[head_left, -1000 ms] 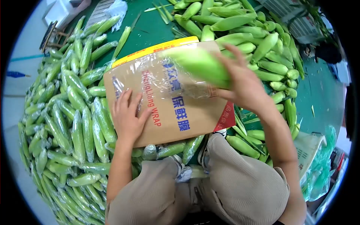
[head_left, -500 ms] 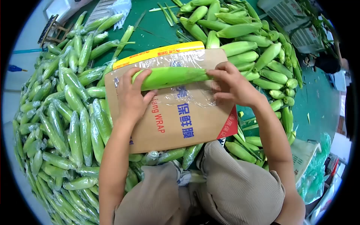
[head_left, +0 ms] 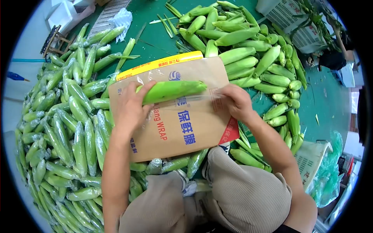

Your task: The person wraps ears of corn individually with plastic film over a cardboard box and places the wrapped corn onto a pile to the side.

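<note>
A green ear of corn (head_left: 175, 91) lies across the brown cardboard box (head_left: 167, 136), its left end in my left hand (head_left: 133, 105), whose fingers wrap round it. Clear plastic film stretches from the corn toward the right. My right hand (head_left: 237, 101) is closed in a pinch on the film's edge, at the box's right side. The yellow strip of a cling-film box (head_left: 163, 64) shows along the far edge of the cardboard. The box rests above my knees.
Film-wrapped corn (head_left: 79, 143) is heaped on the left; unwrapped corn (head_left: 268, 60) lies at the upper right. Crates (head_left: 289, 23) stand at the top right, near another person (head_left: 334, 60). Green plastic bags (head_left: 326, 178) hang by a pale crate (head_left: 309, 159) at lower right.
My right hand first brought the corn leftward onto the film, and my left hand took hold of it. Since then my right hand has left the corn's tip and closed on the film.
</note>
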`<action>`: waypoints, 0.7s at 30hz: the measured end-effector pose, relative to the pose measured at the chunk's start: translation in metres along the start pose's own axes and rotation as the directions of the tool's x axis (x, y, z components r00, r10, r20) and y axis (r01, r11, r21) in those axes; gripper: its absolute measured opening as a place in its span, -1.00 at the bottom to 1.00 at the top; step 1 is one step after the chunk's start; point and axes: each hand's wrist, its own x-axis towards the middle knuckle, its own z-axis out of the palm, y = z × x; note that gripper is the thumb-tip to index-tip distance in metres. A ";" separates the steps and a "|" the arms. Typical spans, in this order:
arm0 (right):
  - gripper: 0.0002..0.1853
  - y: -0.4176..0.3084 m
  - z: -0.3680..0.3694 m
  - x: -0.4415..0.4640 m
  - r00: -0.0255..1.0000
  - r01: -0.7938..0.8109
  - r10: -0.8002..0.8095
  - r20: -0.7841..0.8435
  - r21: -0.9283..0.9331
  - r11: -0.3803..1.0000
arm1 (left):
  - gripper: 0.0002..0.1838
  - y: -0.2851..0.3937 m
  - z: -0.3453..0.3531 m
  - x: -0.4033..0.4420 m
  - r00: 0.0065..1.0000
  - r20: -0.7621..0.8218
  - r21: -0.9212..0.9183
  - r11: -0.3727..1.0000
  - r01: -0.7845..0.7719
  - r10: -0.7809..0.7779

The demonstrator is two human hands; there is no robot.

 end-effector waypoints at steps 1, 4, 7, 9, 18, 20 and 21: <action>-0.69 -0.014 0.003 -0.002 0.995 -0.070 0.071 -0.073 0.021 0.997 | -0.15 0.000 0.004 -0.004 1.000 0.005 -0.021 1.000 -0.004 0.004; -0.73 -0.038 0.023 0.028 0.975 -0.148 0.135 -0.177 -0.063 0.987 | -0.14 0.003 0.006 -0.003 0.998 0.056 -0.038 0.999 0.013 -0.011; -0.62 -0.038 0.046 0.066 0.990 0.066 -0.027 0.141 -0.276 0.959 | -0.15 0.004 -0.001 0.004 0.995 0.100 -0.030 1.000 0.004 -0.001; -0.52 -0.043 0.059 0.081 0.962 0.127 -0.006 0.272 -0.429 0.894 | -0.13 -0.002 0.000 0.004 0.993 -0.028 -0.094 0.989 -0.113 0.111; -0.34 -0.014 0.069 0.083 0.947 0.092 0.046 0.319 -0.404 0.910 | -0.58 -0.039 0.048 -0.092 0.945 -0.159 0.050 0.954 0.296 -0.285; -0.34 -0.020 0.063 0.080 0.932 0.092 0.066 0.357 -0.409 0.908 | -0.82 -0.039 0.049 -0.088 0.874 -0.364 -0.041 0.943 0.330 -0.322; -0.36 -0.022 0.056 0.080 0.914 0.110 0.083 0.396 -0.441 0.891 | -0.83 -0.043 0.051 -0.090 0.806 -0.398 -0.151 0.898 0.413 -0.438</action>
